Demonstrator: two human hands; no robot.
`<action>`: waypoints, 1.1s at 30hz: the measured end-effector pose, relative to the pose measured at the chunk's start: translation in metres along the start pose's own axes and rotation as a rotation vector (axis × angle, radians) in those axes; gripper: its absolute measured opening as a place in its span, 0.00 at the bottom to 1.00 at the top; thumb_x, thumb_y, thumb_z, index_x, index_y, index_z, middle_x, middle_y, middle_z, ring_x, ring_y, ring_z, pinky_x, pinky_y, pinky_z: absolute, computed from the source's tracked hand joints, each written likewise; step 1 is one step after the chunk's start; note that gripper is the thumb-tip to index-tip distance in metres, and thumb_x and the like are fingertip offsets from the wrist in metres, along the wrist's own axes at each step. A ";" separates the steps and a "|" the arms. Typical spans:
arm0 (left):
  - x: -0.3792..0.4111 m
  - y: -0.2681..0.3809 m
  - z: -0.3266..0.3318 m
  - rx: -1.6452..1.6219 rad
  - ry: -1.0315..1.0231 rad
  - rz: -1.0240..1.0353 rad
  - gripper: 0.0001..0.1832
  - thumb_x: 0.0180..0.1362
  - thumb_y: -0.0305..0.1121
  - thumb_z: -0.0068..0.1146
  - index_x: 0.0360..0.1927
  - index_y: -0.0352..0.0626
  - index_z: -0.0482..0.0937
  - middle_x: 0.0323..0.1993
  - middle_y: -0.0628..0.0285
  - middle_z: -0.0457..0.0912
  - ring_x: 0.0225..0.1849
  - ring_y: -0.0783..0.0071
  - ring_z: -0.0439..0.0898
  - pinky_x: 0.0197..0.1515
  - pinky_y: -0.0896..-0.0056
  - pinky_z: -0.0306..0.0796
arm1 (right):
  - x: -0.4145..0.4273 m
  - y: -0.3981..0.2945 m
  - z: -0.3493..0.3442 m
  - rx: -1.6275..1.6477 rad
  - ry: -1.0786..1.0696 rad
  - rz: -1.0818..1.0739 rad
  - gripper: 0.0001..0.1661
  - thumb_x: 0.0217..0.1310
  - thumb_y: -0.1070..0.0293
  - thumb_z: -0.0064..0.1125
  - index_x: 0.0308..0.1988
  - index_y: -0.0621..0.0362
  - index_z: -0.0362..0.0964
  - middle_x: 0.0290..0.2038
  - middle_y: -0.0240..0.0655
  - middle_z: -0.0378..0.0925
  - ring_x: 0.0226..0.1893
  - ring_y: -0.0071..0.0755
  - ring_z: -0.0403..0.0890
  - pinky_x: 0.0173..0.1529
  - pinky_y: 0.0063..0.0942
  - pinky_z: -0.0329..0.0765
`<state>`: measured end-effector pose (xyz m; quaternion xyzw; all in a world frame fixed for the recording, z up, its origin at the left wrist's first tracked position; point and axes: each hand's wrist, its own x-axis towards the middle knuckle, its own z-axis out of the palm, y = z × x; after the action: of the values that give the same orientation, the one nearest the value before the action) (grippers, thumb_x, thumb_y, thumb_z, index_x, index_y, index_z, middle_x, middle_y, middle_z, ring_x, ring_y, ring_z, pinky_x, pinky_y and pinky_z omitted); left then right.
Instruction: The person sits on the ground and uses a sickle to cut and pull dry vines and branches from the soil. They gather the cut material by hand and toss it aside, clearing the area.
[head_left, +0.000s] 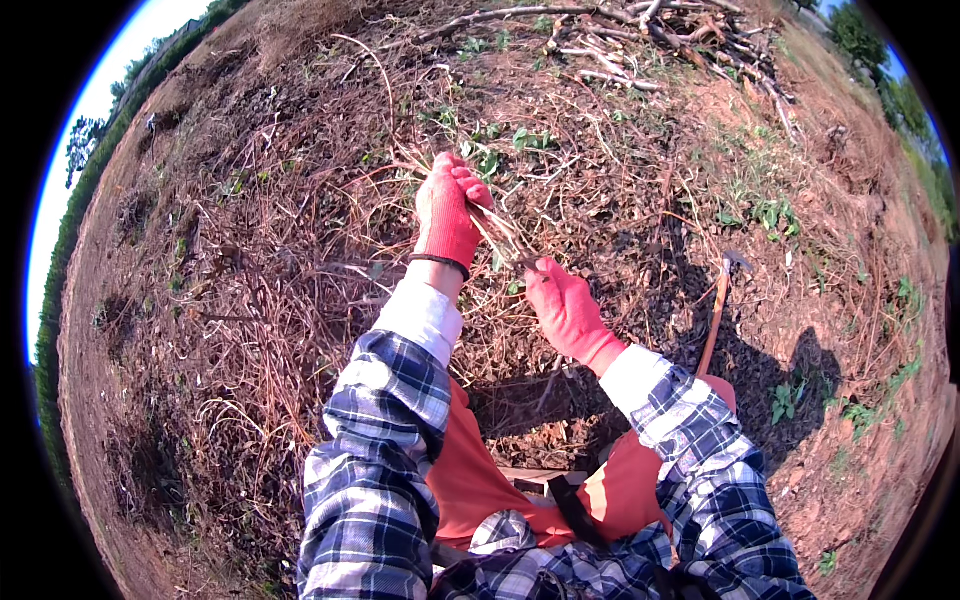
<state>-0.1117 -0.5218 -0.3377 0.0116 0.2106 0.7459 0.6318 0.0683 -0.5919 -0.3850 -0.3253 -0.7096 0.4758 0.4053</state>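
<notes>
A small bundle of dry, thin stems (504, 234) runs between my two hands, above ground littered with dead vines. My left hand (451, 206), in a red knit glove with a dark cuff band, is closed around the upper part of the bundle. Loose stem ends stick out past its knuckles. My right hand (566, 311), gloved in red too, grips the lower end of the stems between thumb and fingers. Most of its fingertips are hidden from me.
A hand tool with an orange handle (716, 315) and metal head lies to the right. Cut branches (675, 37) are piled at the far right. Tangled dry vines (277, 330) cover the ground at left. Green leafy weeds (784, 397) grow in my shadow.
</notes>
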 end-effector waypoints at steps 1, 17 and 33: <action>-0.002 0.000 0.003 0.031 0.060 0.085 0.10 0.60 0.35 0.42 0.23 0.49 0.65 0.12 0.76 0.60 0.10 0.84 0.58 0.11 0.81 0.56 | 0.000 0.004 0.005 -0.008 0.032 0.012 0.18 0.64 0.56 0.42 0.32 0.60 0.67 0.18 0.40 0.69 0.22 0.36 0.74 0.27 0.30 0.68; -0.007 -0.015 -0.018 0.633 0.114 0.435 0.08 0.58 0.31 0.45 0.24 0.45 0.62 0.14 0.69 0.61 0.10 0.78 0.61 0.14 0.68 0.68 | -0.014 0.010 0.007 0.729 0.011 0.528 0.25 0.61 0.40 0.39 0.23 0.48 0.63 0.17 0.19 0.59 0.16 0.13 0.58 0.21 0.14 0.56; -0.048 0.028 -0.033 0.281 0.233 0.192 0.23 0.56 0.45 0.52 0.40 0.34 0.64 0.21 0.55 0.74 0.23 0.60 0.76 0.27 0.59 0.74 | -0.047 -0.008 0.009 0.385 0.175 0.315 0.24 0.65 0.48 0.33 0.24 0.53 0.59 0.11 0.26 0.57 0.08 0.19 0.56 0.11 0.19 0.54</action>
<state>-0.1374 -0.5799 -0.3464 0.0332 0.3823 0.7622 0.5213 0.0817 -0.6382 -0.3917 -0.3884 -0.5087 0.6294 0.4406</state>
